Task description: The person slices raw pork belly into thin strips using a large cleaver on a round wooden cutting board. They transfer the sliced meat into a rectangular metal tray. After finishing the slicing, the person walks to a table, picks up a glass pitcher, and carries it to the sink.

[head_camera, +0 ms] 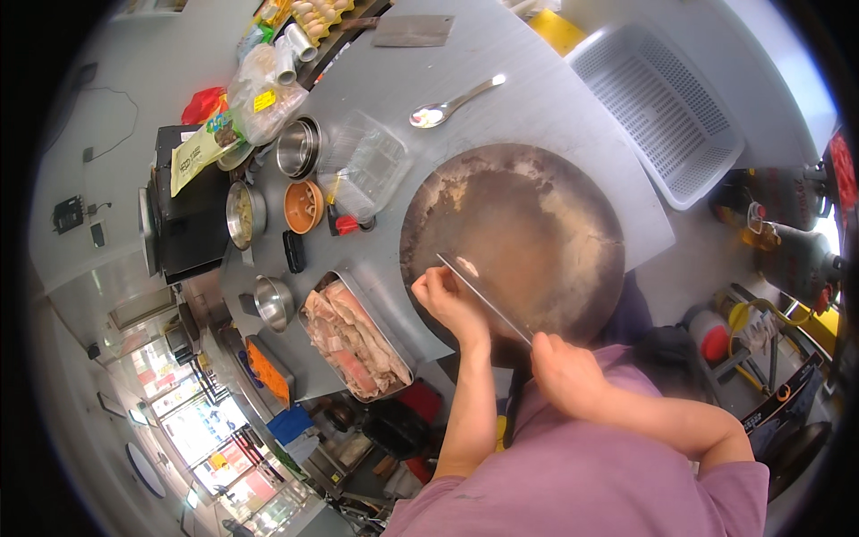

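Observation:
A large round chopping block (517, 235) with a worn, stained top lies before me on the metal table. My right hand (567, 376) grips the handle end of a knife (486, 299), whose blade is seen nearly edge-on over the block. Close against the blade's far end is my left hand (446, 295), fingers curled; whether they hold anything is hidden. A small pale piece of meat (468, 266) rests on the block beside the blade. Left of the block, a rectangular metal tray (376, 319) holds slabs of raw meat (352, 342).
Beyond the block lie a metal spoon (453, 107) and a cleaver (413, 31). A white perforated basket (661, 111) stands at the right. Leftward are a clear plastic container (366, 164), an orange bowl (303, 207), metal bowls (274, 305) and a box of eggs (321, 15).

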The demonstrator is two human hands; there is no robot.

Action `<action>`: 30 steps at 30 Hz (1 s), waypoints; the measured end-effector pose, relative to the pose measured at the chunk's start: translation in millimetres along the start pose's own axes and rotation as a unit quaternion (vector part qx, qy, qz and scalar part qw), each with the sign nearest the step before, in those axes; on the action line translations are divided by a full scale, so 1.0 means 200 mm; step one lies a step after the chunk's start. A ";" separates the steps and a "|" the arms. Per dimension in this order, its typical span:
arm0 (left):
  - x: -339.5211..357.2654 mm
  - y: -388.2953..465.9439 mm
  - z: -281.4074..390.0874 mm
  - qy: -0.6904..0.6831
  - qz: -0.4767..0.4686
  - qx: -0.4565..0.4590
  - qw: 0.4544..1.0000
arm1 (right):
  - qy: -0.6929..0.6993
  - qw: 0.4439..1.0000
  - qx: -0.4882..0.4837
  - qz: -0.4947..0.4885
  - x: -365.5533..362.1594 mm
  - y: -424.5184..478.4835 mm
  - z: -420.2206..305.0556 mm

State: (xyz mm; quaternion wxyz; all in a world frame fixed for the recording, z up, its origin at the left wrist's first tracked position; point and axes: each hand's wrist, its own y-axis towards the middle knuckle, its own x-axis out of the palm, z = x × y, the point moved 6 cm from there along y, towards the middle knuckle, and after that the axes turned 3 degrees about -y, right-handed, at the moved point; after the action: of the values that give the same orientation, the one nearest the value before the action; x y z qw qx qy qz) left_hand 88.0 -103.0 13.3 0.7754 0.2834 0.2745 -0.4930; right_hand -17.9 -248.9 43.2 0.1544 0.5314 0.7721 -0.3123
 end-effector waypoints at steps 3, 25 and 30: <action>0.01 0.02 0.00 0.013 -0.009 -0.002 1.000 | -0.016 1.000 -0.016 0.018 -0.02 0.10 -0.03; 0.01 0.02 -0.03 -0.002 -0.004 0.006 1.000 | -0.031 1.000 -0.003 -0.002 -0.10 -0.02 -0.01; 0.01 0.02 -0.04 -0.004 -0.011 -0.001 1.000 | -0.030 1.000 -0.010 0.004 -0.07 0.02 -0.01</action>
State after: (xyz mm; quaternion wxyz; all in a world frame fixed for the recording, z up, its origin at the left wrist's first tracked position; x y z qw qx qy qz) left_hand 92.1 -97.0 6.6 0.7710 0.2778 0.2753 -0.5025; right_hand -8.0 -256.9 51.0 0.1835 0.5236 0.7680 -0.3199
